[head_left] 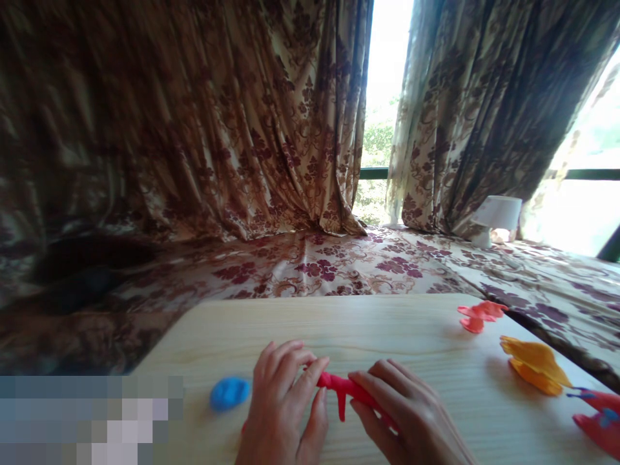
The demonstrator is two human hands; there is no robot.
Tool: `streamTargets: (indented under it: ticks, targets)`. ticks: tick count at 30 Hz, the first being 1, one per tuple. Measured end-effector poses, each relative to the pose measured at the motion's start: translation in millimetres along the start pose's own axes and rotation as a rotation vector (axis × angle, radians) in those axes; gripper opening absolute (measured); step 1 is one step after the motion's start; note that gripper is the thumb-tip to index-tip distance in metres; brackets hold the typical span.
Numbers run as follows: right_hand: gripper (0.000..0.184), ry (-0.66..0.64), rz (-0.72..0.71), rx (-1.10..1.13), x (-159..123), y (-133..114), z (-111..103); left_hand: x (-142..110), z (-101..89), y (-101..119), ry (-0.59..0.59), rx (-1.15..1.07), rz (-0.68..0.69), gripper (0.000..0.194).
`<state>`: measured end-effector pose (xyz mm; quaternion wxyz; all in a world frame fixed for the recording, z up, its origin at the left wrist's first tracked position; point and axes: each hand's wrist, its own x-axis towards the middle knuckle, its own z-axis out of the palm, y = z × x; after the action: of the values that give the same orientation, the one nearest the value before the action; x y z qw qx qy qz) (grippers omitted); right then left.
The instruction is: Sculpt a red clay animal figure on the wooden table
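Two-handedly grasping red clay (355, 389) with left hand (285, 402) and right hand (411, 408): likely light, soft, tearable, best pinched beside prong (341, 407).

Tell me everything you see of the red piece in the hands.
The red piece is a bright, slender roll that looks like soft modelling clay, slightly lumpy. A thin prong juts from it toward the wearer. It slants over the pale table, right end nearer. The left hand fingers its left end; the right hand partly covers the rest. Whether it touches the table is unclear.
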<state>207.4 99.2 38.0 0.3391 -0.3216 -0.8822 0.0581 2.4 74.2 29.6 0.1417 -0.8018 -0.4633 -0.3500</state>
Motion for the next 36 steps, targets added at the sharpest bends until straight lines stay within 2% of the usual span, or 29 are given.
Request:
streamTargets:
  ticks: [6, 11, 14, 18, 20, 24, 26, 29, 32, 34, 36]
  targets:
    - [0.012, 0.019, 0.029, 0.006, -1, 2, 2, 1, 2.4, 2, 0.014, -0.171, -0.066, 0.025]
    - [0.014, -0.029, 0.056, 0.072, 0, 2, 0, 1, 7.3, 13, 0.091, -0.399, -0.307, 0.013]
    - [0.016, -0.023, 0.056, 0.089, 2, 0, -2, 2, 6.9, 17, 0.070, -0.491, -0.418, 0.007]
    - [0.017, -0.021, 0.062, 0.115, 2, -3, -2, 7, -0.4, 18, 0.010, -0.609, -0.500, 0.011]
    - [0.016, 0.025, 0.091, 0.150, 0, -3, 2, 8, -3.8, 17, -0.048, -0.673, -0.552, 0.015]
    - [0.026, 0.155, 0.274, 0.304, -4, -2, 8, 9, -4.9, 11, -0.115, -0.864, -0.820, 0.026]
    - [0.023, 0.125, 0.364, 0.424, -4, -4, 7, 10, -4.2, 8, -0.091, -0.987, -0.902, 0.031]
    - [0.025, 0.076, 0.384, 0.506, 2, -7, 1, 13, -5.2, 8, -0.065, -1.093, -0.914, 0.033]
    - [0.027, 0.060, 0.398, 0.528, 6, -7, -2, 14, -8.1, 9, -0.029, -1.055, -0.951, 0.038]
    - [0.026, 0.040, 0.400, 0.517, 6, -4, -3, 12, -9.2, 9, 0.016, -0.923, -0.958, 0.038]
    - [0.023, 0.039, 0.353, 0.441, 4, -1, -1, 10, -8.4, 8, 0.068, -0.712, -0.809, 0.032]
